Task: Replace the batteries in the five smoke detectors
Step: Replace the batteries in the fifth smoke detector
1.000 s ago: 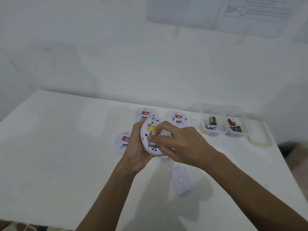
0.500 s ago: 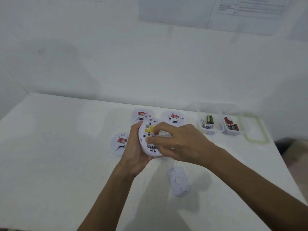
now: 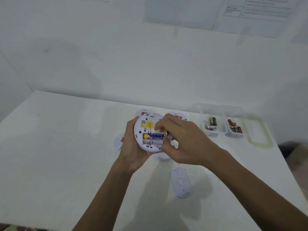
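Observation:
My left hand (image 3: 131,147) grips a round white smoke detector (image 3: 146,130) from its left side, back facing me, with a yellow label and an open battery bay. One yellow-and-blue battery (image 3: 152,136) lies in the bay. My right hand (image 3: 181,139) pinches a second battery (image 3: 166,133) at the bay's right end. The detector's white back cover (image 3: 180,184) lies on the table near me. Other detectors lie behind and beside the held one, at back left (image 3: 143,112), back right (image 3: 179,116), left (image 3: 119,141) and below (image 3: 164,155).
Two clear plastic tubs stand at the right: one (image 3: 210,132) with green and blue batteries, one (image 3: 235,135) with red and black batteries. A clear lid (image 3: 260,130) lies beside them. The white table (image 3: 58,155) meets the wall behind; its right edge is near the tubs.
My right hand has drawn back to the right, uncovering the battery bay and one battery in it. It now pinches a second battery at the bay's right end. The view shifted slightly.

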